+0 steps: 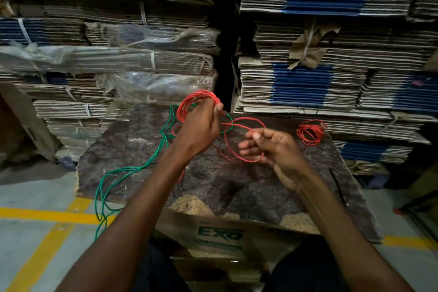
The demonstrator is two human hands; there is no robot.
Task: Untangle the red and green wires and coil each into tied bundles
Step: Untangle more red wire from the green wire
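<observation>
My left hand (201,123) grips a coil of red wire (189,102) held up above the dark worn board (142,149). A loose loop of the same red wire (239,123) runs from it to my right hand (267,147), which pinches the strand between thumb and fingers. A green wire (132,169) trails from under the left hand across the board's left part and hangs off its left edge toward the floor. A second red bundle (309,133) lies coiled at the board's far right corner.
The board lies on a cardboard box (220,234) printed "EXO". Tall stacks of flattened cardboard (331,42) rise right behind it. The grey floor with yellow lines (47,216) is at left. A dark object with a red tip (398,211) is at right.
</observation>
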